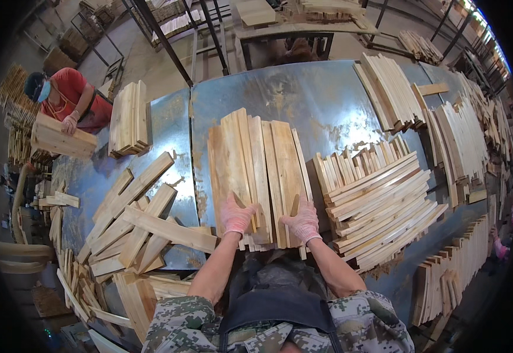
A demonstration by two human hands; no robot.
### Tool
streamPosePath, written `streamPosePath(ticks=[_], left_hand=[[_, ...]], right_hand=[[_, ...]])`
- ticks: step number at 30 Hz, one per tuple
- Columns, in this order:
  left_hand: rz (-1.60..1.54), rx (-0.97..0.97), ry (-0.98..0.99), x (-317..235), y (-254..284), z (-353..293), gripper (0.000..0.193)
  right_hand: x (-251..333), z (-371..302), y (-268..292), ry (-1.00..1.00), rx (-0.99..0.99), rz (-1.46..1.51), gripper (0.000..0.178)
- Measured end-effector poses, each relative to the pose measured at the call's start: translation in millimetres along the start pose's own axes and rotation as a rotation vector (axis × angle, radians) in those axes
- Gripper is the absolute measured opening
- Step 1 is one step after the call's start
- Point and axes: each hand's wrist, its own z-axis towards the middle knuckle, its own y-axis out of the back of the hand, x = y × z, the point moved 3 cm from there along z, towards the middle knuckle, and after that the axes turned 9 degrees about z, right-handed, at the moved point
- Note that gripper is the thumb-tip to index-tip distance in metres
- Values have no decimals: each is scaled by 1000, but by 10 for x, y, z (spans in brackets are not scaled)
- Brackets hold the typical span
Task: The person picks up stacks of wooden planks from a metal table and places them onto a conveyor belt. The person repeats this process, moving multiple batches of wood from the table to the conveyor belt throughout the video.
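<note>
In front of me a bundle of pale wooden boards lies on the metal tabletop, its lengths pointing away from me and its ends uneven. My left hand, in a light glove, grips boards at the near end, left of the middle. My right hand, gloved likewise, grips the near end further right, its thumb turned inward. Both hands' fingertips are partly hidden among the boards. Some boards in the bundle lean or stand on edge, with narrow gaps between them.
Loose boards lie crisscrossed to the left. Stacked strips sit close on the right, with more rows beyond. Across the metal table, far left, a co-worker in red holds a block of boards.
</note>
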Motion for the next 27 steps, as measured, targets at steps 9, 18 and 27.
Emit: streamPosePath(ticks=[9,18,27], left_hand=[[45,202,74,-205,65,-127,133],[-1012,596,-93,412,-240,235,97],[-656,441,-68,239,-156,234,100]], right_hand=[[123,79,-155,-74,7,507,87],[171,192,-558,-201,278,851,60],[309,135,-472,-190,299,827,53]])
